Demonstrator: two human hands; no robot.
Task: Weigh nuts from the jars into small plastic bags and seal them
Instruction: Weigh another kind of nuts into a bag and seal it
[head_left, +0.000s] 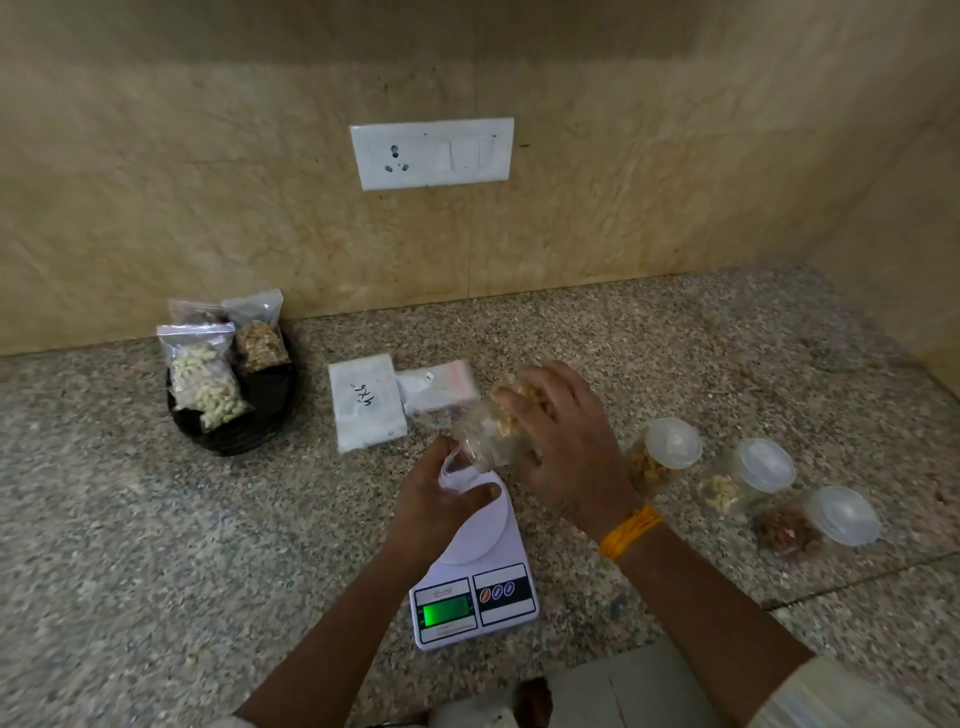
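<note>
Nearest the person, at about six o'clock on the speckled granite counter (156, 545), sat a white digital kitchen scale (475, 597) with a lit green display; its digits were too blurred to read. Just above its round weighing plate, the left hand (441, 506) pinched the mouth of a small clear plastic bag (457, 475) between thumb and curled fingers. The right hand (563, 441), with an orange thread band (629, 532) at the wrist, gripped a clear plastic jar of pale nuts (493, 428), fingers wrapped round it, tilted with its mouth toward the bag. Whether any nuts had reached the bag could not be told.

At about three o'clock of the scale three more clear jars lay on their sides with translucent lids: one of tan nuts (660, 457), one of pale cashews (743, 478), and one of brown nuts (810, 525) nearest the counter's front.

Beyond the hands, at twelve o'clock, lay a white packet marked in pen (366, 408) and beside it a stack of empty zip bags (441, 387). At ten o'clock stood a black round basket (234, 410) holding filled bags, among them a bag of cashews (205, 379) and a bag of brown nuts (257, 332). Farthest, on the beige stone wall (208, 208), was a white switch plate (434, 152).
</note>
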